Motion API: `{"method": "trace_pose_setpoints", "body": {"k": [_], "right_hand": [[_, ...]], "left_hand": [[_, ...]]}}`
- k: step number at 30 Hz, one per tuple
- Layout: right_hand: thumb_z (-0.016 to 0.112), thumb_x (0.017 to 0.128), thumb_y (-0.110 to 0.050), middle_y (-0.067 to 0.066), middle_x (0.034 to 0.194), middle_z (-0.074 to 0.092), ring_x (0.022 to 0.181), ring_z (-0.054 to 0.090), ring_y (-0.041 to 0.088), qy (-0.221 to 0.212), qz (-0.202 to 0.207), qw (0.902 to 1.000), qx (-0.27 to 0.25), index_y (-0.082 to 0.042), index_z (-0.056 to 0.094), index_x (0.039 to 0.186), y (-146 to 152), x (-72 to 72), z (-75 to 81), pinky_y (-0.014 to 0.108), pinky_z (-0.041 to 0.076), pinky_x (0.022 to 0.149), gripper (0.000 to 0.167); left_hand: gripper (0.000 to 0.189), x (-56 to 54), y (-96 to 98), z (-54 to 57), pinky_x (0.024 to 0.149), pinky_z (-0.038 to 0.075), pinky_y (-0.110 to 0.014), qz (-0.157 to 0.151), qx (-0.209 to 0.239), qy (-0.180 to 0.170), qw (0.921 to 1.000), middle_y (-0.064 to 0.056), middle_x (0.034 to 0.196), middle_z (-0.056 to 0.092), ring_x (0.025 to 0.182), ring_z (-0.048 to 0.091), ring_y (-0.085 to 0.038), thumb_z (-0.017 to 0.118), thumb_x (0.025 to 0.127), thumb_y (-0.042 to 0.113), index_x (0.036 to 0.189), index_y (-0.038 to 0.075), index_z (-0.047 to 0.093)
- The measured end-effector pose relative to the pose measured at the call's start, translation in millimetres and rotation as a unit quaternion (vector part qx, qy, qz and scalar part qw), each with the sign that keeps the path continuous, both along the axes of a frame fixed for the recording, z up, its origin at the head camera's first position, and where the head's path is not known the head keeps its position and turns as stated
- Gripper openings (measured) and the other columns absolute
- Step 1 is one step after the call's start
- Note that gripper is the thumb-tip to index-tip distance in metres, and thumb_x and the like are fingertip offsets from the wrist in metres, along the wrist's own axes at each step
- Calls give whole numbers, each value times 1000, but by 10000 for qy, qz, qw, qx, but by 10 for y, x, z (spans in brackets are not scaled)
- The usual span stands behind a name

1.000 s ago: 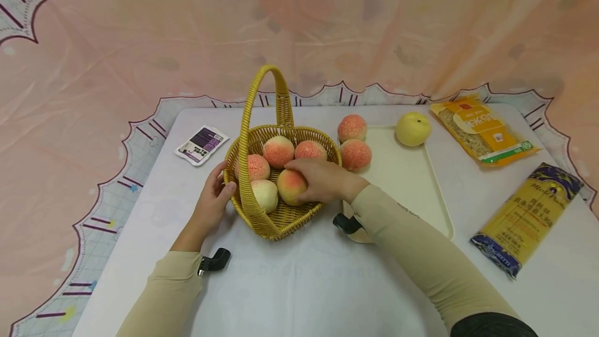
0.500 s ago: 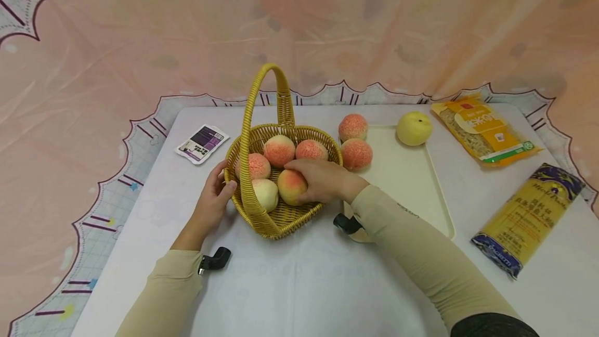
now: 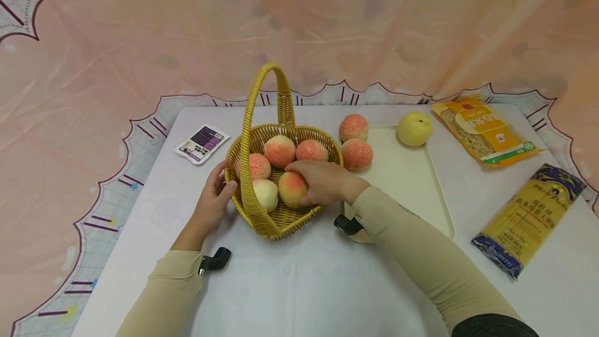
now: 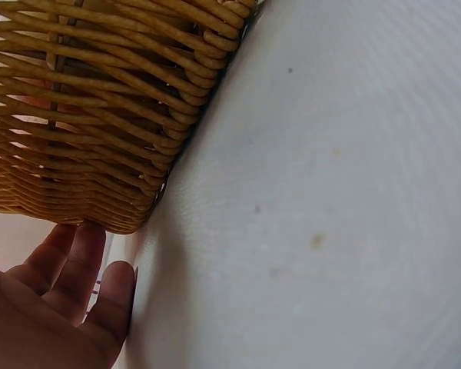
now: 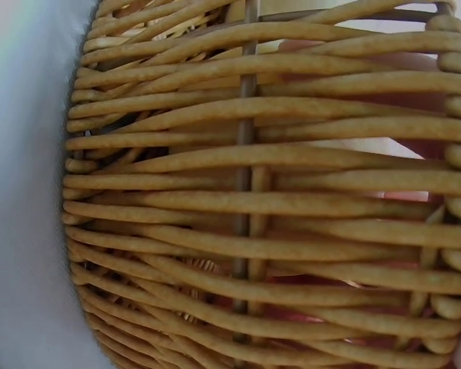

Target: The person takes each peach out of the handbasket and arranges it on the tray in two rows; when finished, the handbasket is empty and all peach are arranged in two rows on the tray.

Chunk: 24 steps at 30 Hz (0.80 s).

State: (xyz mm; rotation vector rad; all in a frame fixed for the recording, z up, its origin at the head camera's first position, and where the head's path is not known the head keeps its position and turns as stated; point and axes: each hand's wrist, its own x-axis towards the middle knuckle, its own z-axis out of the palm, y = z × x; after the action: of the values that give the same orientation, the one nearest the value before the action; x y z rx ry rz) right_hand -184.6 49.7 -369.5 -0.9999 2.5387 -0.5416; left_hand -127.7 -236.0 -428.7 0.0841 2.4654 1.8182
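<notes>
A heart-shaped wicker basket (image 3: pixel 269 230) with a tall arched handle stands on the table, holding several peaches. My right hand (image 3: pixel 325 181) reaches over its right rim and grips a yellow-red peach (image 3: pixel 292 190) low inside. A pale peach (image 3: pixel 265 195) lies just left of that one; redder peaches (image 3: pixel 279 151) sit behind. At the basket's left side rests my left hand (image 3: pixel 212 204), thumb near the rim. In the left wrist view its extended fingers (image 4: pixel 84 257) touch the woven wall (image 4: pixel 84 115). The right wrist view is mostly filled by wicker (image 5: pixel 246 200), which hides the grip.
Two red peaches (image 3: pixel 357 154) lie right of the basket by a cream tray (image 3: pixel 402 186). A yellow round fruit (image 3: pixel 414 129) sits at the tray's far corner. Farther right are an orange grain packet (image 3: pixel 486 130) and a pasta bag (image 3: pixel 529 220). A small sachet (image 3: pixel 203 144) lies left.
</notes>
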Motion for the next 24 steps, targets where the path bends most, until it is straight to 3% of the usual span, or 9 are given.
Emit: {"method": "trace_pose_setpoints", "body": {"k": [12, 24], "right_hand": [[78, 81, -36, 3, 142, 53, 128, 49, 18, 94, -101, 9995, -289, -13, 47, 147, 46, 49, -2, 42, 40, 104, 77], [78, 81, -37, 9, 144, 52, 130, 49, 22, 287, -138, 9961, -829, -7, 45, 148, 115, 86, -15, 39, 38, 107, 80]], "left_hand": [[63, 13, 13, 50, 113, 23, -58, -10, 53, 5, 10000, -31, 155, 27, 139, 33, -44, 45, 106, 20, 160, 11, 14], [64, 7, -5, 2, 113, 23, -59, -38, 38, -4, 10000, -31, 156, 26, 139, 33, -44, 46, 106, 23, 160, 11, 14]]}}
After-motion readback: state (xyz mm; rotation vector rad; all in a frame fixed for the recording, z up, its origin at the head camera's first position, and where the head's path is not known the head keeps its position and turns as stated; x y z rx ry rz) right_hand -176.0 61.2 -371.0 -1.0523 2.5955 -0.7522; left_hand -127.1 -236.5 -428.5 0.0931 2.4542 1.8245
